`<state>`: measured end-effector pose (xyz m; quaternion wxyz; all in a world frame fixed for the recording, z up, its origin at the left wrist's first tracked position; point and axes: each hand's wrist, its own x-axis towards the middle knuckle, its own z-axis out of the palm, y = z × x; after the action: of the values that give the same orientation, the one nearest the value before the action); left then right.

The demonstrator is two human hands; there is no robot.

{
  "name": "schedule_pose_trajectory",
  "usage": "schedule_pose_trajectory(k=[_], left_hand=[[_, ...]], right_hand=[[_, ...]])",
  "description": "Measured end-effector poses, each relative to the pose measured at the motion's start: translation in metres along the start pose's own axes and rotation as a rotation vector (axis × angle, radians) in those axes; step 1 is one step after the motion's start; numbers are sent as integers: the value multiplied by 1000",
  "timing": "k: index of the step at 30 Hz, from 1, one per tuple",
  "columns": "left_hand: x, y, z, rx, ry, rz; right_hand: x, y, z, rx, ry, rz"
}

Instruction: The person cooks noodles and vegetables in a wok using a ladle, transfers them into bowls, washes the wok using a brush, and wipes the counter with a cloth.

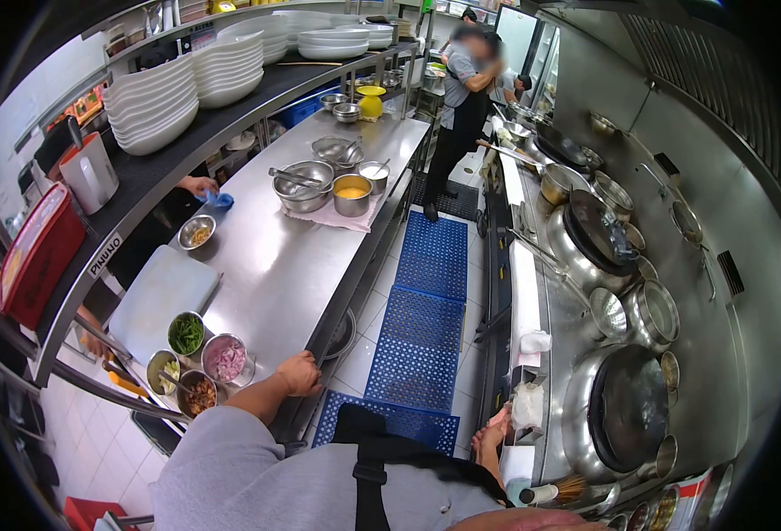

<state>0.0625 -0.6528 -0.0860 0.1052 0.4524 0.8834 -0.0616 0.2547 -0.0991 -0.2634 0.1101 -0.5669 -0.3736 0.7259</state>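
My left hand [298, 373] is closed at the near edge of the steel table [289, 292], its fingers curled over the rim. Left of it stand small steel pots of chopped pink onion [229, 358], cut green vegetable [187, 334], pale pieces [164, 372] and browned pieces [201, 392]. On the other side, my right hand [491, 437] is at the front edge of the stove counter [532, 389], below a crumpled white cloth [528, 405]. Its fingers seem bent round that edge, partly hidden. A bristle brush [571, 488] lies close by.
Covered woks [629, 407] and ladles line the stove. Blue mats [413, 345] run along the aisle, where a person [463, 106] stands farther off. Across the table, another person's hand [198, 185] is near a blue cloth [219, 200]. Stacked bowls [147, 106] fill the shelf.
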Motion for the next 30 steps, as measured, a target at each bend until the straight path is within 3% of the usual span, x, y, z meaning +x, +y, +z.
schedule_pose_trajectory(k=[12, 30], left_hand=[[1, -5, 28, -24, 134, -27], [4, -8, 39, -91, 135, -32]], right_hand=[[11, 22, -4, -112, 89, -24], [17, 29, -17, -134, 150, -17]])
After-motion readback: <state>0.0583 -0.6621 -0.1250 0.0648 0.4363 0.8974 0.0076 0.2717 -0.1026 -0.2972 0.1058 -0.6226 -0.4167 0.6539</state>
